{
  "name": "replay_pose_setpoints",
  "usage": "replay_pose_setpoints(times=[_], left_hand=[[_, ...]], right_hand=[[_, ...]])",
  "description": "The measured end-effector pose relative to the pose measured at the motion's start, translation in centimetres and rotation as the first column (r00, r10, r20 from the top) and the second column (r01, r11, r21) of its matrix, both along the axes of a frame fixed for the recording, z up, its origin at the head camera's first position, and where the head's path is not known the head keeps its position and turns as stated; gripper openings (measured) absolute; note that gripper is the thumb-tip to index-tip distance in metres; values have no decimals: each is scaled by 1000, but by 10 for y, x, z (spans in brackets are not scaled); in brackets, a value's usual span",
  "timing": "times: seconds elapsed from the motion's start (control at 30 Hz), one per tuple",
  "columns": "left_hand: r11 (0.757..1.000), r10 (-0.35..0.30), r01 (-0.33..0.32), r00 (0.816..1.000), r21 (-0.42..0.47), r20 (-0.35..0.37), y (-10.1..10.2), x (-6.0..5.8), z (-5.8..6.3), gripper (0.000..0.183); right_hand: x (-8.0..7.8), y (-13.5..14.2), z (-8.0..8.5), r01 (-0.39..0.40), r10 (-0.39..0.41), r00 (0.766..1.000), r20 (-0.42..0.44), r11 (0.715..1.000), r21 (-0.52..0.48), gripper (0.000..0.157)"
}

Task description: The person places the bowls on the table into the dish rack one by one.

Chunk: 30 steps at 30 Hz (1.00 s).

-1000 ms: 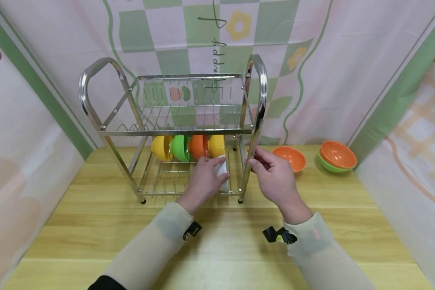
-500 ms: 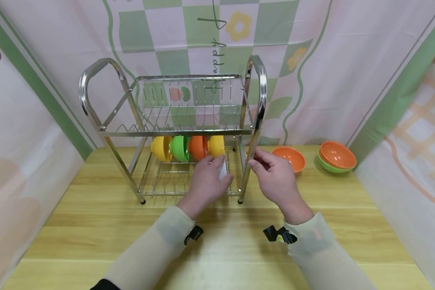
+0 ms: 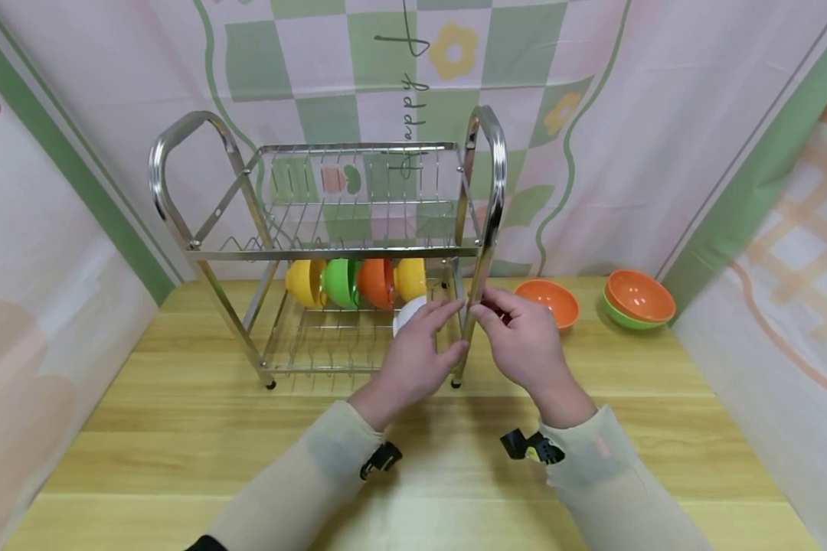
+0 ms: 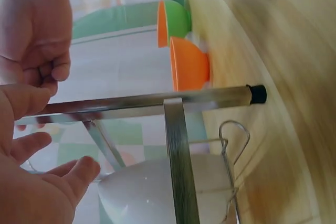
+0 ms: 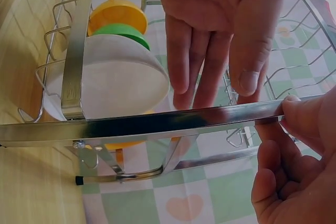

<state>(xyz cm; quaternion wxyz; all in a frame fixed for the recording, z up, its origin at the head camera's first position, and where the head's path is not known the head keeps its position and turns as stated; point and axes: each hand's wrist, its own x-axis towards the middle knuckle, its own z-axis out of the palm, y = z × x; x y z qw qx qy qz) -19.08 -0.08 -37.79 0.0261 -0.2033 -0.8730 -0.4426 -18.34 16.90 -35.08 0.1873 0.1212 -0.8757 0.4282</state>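
Observation:
A two-tier metal dish rack stands on the wooden table. My right hand pinches its front right post between thumb and fingers, as the right wrist view shows. My left hand is beside that post, fingers extended and apart, holding nothing; whether a fingertip touches the post I cannot tell. Behind it, a white bowl stands on edge in the lower tier, partly hidden in the head view. The right wrist view shows its pale inside. Left of it stand tilted yellow, green, orange and yellow bowls.
Right of the rack, an orange bowl sits on the table. Farther right, another orange bowl is nested in a green bowl. A patterned curtain hangs behind and at both sides.
My left hand has let go of the white bowl and moved right to the rack's post. The bowl stays in the lower tier. My right hand keeps its hold on the post.

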Motion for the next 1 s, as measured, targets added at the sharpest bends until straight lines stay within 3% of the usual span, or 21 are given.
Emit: replay_pose_setpoints(times=[0.17,0.23,0.53,0.77,0.9,0.97,1.0], left_hand=[[986,-29,0,985,168,170,6,2,-1,56],[981,-19,-24,977,194,215,8,2,-1,52],[979,27,-75,969,187,245,13,-4,-7,26],[986,58,-86,980,142,192,15,-6,-6,19],[990,85,-100,986,100,140,17,-5,-5,16],[992,92,-100,990,74,102,19,-5,-5,16],[993,95,-101,992,63,85,19,-4,-6,16]], right_hand=[[1,0,1,8,-8,1000,8,1000,6,25],[1,0,0,11,-11,1000,11,1000,10,25],[0,1,-2,18,-18,999,26,1000,4,26],[0,10,-3,-5,7,993,114,1000,-15,40],[0,25,-2,-36,67,979,192,987,-159,49],[0,35,-1,-45,117,969,218,949,-311,51],[-1,41,0,-42,146,962,231,915,-402,52]])
